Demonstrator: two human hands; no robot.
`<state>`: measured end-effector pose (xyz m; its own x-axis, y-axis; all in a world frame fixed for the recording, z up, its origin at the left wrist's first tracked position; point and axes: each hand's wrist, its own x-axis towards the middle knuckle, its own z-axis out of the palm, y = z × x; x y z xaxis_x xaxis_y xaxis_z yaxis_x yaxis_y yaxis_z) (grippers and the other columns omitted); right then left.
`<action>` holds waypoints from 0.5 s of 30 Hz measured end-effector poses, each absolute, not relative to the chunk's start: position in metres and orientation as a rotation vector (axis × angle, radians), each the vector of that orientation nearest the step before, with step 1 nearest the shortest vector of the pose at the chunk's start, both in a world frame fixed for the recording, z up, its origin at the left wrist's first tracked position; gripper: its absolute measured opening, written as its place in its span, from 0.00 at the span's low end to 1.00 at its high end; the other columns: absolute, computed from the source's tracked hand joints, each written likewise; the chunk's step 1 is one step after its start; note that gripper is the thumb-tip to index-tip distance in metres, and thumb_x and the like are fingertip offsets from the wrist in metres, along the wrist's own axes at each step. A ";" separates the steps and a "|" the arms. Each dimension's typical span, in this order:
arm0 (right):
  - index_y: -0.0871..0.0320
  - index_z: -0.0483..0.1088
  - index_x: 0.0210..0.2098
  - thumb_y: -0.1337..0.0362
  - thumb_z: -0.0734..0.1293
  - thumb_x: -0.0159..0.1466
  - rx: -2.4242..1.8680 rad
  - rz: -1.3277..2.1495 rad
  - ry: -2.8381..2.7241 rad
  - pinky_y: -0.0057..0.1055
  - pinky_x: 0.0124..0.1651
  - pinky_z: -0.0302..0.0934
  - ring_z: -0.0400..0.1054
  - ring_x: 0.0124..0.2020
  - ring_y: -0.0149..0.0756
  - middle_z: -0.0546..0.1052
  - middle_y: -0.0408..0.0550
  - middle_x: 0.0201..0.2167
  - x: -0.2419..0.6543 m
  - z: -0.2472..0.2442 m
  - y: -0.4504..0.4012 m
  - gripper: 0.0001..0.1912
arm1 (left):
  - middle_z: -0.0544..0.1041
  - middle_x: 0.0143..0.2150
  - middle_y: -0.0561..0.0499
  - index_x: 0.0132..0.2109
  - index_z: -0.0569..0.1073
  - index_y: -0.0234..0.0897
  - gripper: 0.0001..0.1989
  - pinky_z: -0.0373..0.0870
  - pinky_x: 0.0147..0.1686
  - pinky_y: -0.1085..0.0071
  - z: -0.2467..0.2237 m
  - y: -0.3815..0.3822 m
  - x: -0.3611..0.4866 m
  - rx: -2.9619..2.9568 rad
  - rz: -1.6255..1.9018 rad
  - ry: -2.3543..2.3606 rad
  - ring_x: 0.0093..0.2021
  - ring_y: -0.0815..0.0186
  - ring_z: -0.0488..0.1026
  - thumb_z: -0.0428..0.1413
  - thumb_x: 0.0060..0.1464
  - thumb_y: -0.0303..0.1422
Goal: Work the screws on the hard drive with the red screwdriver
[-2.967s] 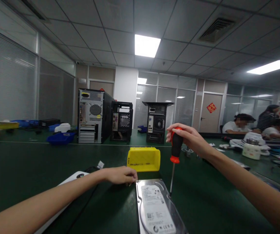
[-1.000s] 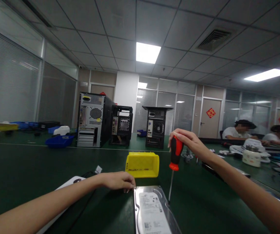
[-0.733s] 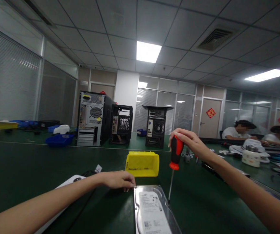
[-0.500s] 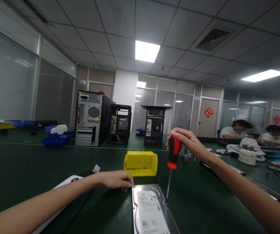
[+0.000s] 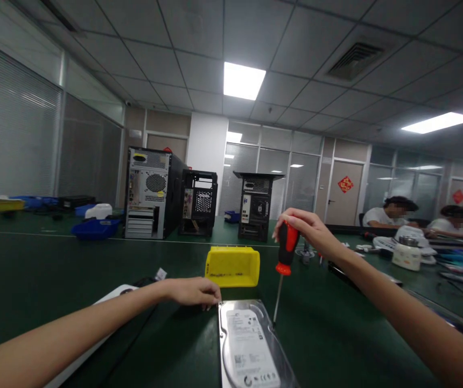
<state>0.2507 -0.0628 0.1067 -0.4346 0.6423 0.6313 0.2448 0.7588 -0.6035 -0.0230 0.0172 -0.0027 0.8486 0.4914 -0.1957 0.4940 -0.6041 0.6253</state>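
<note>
A silver hard drive (image 5: 247, 345) lies label up on the green table, its near end cut off by the bottom of the picture. My left hand (image 5: 197, 292) has its fingers curled at the drive's far left corner, pressing against it. In my right hand (image 5: 302, 226) is a red and black screwdriver (image 5: 288, 242), gripped round the top of its handle. Its shaft points down, slightly tilted, and the tip meets the drive's right edge. Whether a screw sits under the tip is too small to tell. Just beyond the drive stands a yellow bin (image 5: 232, 267) with small dark bits in it.
Three computer cases, a large one (image 5: 148, 194), a black frame (image 5: 198, 205) and a smaller one (image 5: 255, 207), stand farther back. A blue bin (image 5: 95, 229) is at left. A white device (image 5: 90, 334) with a cable lies under my left forearm. People sit at far right beyond a jar (image 5: 407, 253).
The view has tipped down slightly, so everything sits a little higher in the picture. Both hands keep their places on the drive and the screwdriver.
</note>
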 end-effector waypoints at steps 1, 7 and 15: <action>0.61 0.67 0.31 0.58 0.58 0.62 -0.664 0.532 -2.020 0.31 0.34 0.65 0.70 0.30 0.33 0.74 0.48 0.29 0.251 0.107 -0.063 0.13 | 0.66 0.33 0.53 0.39 0.68 0.34 0.09 0.62 0.34 0.76 -0.002 0.016 -0.023 2.326 -0.001 0.718 0.33 0.71 0.64 0.47 0.56 0.34; 0.61 0.67 0.31 0.57 0.58 0.62 -0.667 0.528 -2.036 0.30 0.34 0.65 0.70 0.30 0.33 0.74 0.48 0.29 0.251 0.109 -0.065 0.13 | 0.66 0.34 0.52 0.40 0.68 0.35 0.10 0.62 0.35 0.75 -0.002 0.015 -0.024 2.333 0.008 0.717 0.34 0.70 0.64 0.47 0.56 0.35; 0.60 0.68 0.31 0.59 0.59 0.62 -0.684 0.501 -2.058 0.28 0.34 0.65 0.70 0.30 0.32 0.74 0.47 0.27 0.253 0.111 -0.066 0.11 | 0.67 0.36 0.52 0.41 0.68 0.35 0.11 0.63 0.36 0.73 -0.005 0.022 -0.025 2.310 -0.008 0.700 0.35 0.69 0.65 0.47 0.57 0.36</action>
